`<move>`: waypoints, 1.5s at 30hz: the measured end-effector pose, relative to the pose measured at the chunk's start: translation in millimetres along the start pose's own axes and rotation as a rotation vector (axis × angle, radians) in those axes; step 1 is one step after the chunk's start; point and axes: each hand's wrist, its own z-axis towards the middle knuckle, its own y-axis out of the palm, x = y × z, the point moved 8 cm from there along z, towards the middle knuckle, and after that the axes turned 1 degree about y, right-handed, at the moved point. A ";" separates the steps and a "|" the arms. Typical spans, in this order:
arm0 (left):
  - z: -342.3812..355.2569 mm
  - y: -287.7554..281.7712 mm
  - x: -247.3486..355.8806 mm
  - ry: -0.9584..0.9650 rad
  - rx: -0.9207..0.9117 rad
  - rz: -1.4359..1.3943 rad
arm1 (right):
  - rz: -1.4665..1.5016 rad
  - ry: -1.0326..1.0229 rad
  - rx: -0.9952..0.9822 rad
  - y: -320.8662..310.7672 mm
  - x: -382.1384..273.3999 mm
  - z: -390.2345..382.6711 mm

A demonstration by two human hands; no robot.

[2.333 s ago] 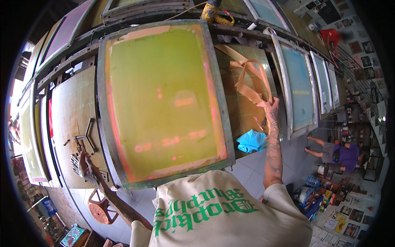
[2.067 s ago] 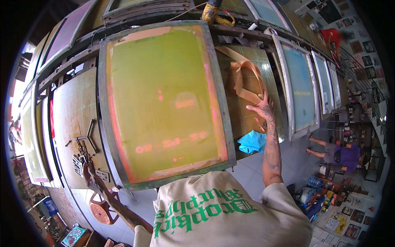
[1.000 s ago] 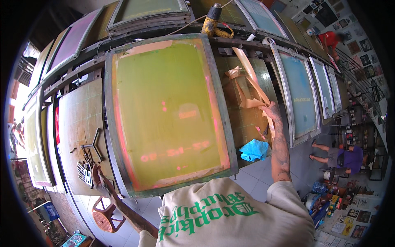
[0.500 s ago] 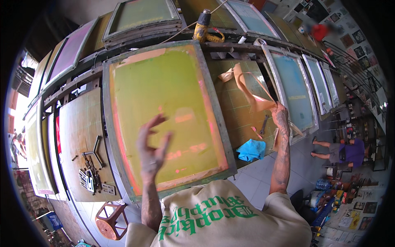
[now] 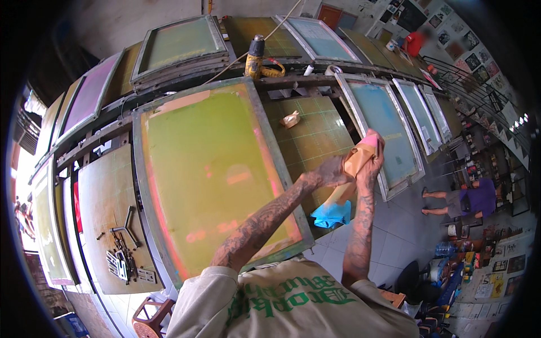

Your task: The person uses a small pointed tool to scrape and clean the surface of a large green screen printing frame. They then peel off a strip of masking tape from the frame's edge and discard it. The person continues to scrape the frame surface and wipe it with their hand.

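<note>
Both hands are closed on a wad of brown adhesive tape [image 5: 358, 160], with a pink patch at its top and a strip hanging below. My left hand [image 5: 331, 171] grips its left side, with the forearm stretched across the screen printing frame [image 5: 205, 146]. On the right side of the wad, my right hand [image 5: 373, 162] has its fingers wrapped round it. That frame has a yellow-green mesh with pink and orange tape along its edges. Below the hands lies a crumpled blue cloth [image 5: 331, 214]. A small crumpled piece of tape [image 5: 291, 119] rests on the board [image 5: 310, 141] behind them.
A yellow heat gun [image 5: 255, 59] stands beyond the large frame. Another frame with blue mesh [image 5: 378, 124] leans to the right. Bolts and metal clamps [image 5: 125, 260] lie on the left board. A stool [image 5: 152, 318] stands low left; two people are farther off at right.
My left hand has swung from above the green mesh over to the right and taken hold of the tape. The long loose strips are now bunched between both hands.
</note>
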 end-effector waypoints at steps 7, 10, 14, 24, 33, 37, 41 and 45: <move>-32.7 22.9 -14.3 0.070 0.126 -0.340 | 1.169 0.602 0.006 32.3 72.3 -31.2; -44.2 27.1 -32.7 0.012 0.187 -0.530 | 0.901 0.623 0.153 36.7 43.5 -24.1; -46.1 23.7 -37.7 -0.123 -0.069 -0.394 | 1.013 0.603 0.167 7.9 56.4 1.0; -110.4 113.4 6.1 -0.194 0.418 -0.970 | 0.721 0.643 0.724 -48.6 38.0 14.1; -44.4 9.5 43.7 0.163 0.296 -1.430 | 0.730 0.704 0.476 -6.1 -10.0 -24.2; -64.2 -22.8 68.0 0.250 0.657 -0.894 | 0.565 0.544 0.271 3.7 15.3 -40.9; -68.9 -17.8 79.6 0.494 0.680 -0.262 | 0.116 0.321 0.017 24.6 -22.3 -50.6; -75.5 -19.4 65.3 0.342 0.664 -0.293 | -0.314 0.128 -0.174 40.8 -77.7 -54.6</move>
